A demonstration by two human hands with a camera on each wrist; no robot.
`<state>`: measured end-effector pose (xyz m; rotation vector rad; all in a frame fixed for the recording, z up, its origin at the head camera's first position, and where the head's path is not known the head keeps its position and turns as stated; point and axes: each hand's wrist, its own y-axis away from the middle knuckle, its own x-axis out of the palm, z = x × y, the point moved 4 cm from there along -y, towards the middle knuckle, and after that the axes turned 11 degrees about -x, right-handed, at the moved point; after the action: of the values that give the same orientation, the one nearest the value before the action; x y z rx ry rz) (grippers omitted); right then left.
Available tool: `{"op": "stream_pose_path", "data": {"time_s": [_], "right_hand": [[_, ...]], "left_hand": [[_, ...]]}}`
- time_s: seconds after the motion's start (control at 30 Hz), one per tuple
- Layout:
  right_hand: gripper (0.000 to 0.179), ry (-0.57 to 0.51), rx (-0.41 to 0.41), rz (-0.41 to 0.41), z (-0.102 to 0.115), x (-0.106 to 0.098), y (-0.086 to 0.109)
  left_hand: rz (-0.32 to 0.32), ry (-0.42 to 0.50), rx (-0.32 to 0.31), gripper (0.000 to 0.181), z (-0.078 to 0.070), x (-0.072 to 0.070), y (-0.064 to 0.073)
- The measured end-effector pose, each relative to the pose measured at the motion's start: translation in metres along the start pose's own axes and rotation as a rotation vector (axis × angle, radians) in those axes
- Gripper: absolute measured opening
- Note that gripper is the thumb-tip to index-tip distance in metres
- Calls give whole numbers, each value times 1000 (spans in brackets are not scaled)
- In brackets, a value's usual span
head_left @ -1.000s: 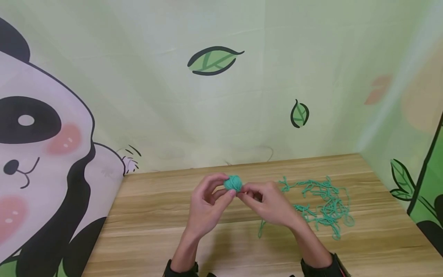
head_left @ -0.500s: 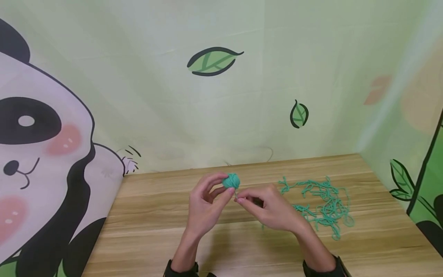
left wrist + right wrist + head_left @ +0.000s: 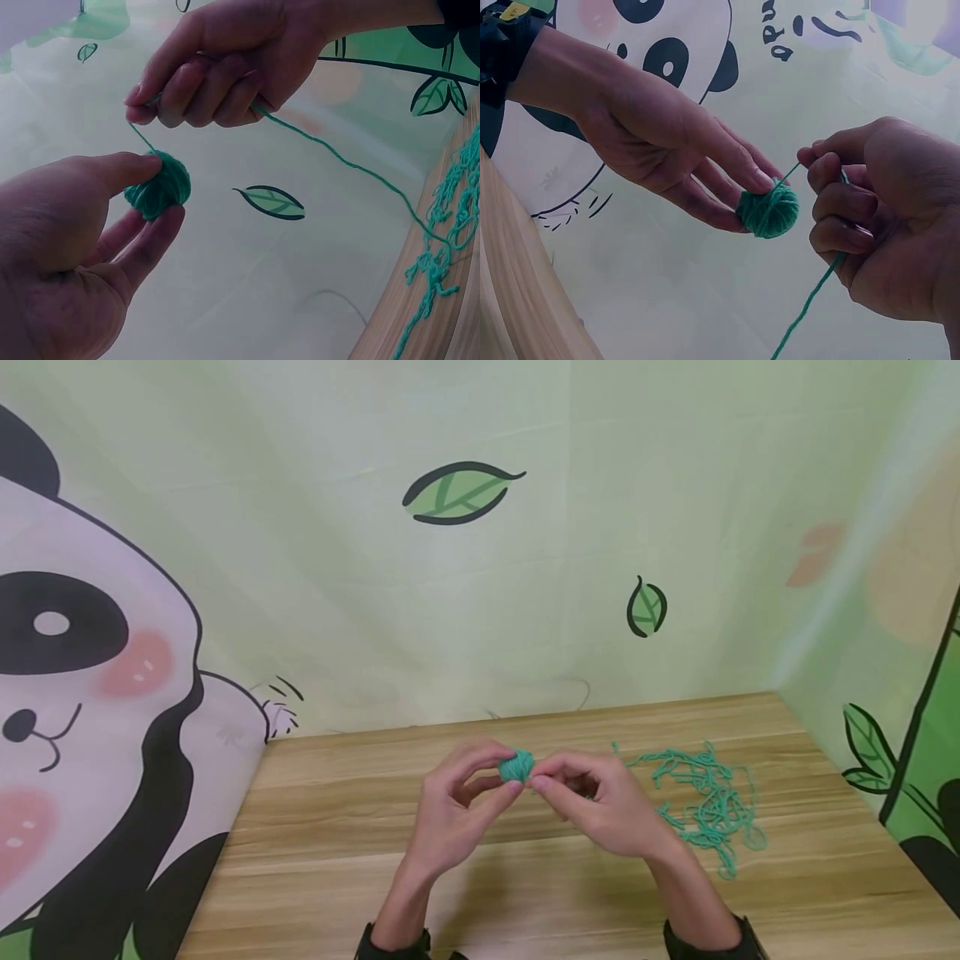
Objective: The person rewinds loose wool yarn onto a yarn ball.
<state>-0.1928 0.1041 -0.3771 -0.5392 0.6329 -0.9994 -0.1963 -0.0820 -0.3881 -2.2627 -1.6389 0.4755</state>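
Note:
Between the thumb and fingers of my left hand (image 3: 453, 806) is a small ball of green yarn (image 3: 517, 766), held above the table. My right hand (image 3: 611, 802) is just to the right of it, thumb and forefinger pinching the yarn strand (image 3: 142, 139) a short way off the ball. In the right wrist view that strand runs taut from the yarn ball (image 3: 771, 211) to the right fingertips. The other right fingers (image 3: 844, 202) curl over the strand, which leaves the palm and trails down to the loose yarn (image 3: 454, 180) on the table.
A tangled heap of green yarn (image 3: 712, 802) lies on the right part of the wooden table (image 3: 315, 827). Behind the table hangs a pale green backdrop (image 3: 337, 568) printed with leaves and a panda (image 3: 90, 693).
The right hand dips slightly below the ball, then comes back up close beside it, shifting right. The left hand with the yarn ball moves a little right and down.

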Motion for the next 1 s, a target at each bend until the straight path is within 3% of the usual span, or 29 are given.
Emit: {"op": "stream_pose_path", "data": {"time_s": [0.43, 0.6, 0.77, 1.0], "right_hand": [[19, 87, -47, -143, -3, -11, 0], [17, 153, 5, -154, -8, -12, 1], [12, 194, 53, -146, -4, -11, -3], [11, 163, 84, -117, 5, -8, -10]], "left_hand": [[177, 17, -30, 29, -1, 10, 5], [226, 57, -8, 29, -5, 13, 6], [238, 87, 15, 32, -1, 13, 7], [220, 119, 45, 35, 14, 9, 8]]}}
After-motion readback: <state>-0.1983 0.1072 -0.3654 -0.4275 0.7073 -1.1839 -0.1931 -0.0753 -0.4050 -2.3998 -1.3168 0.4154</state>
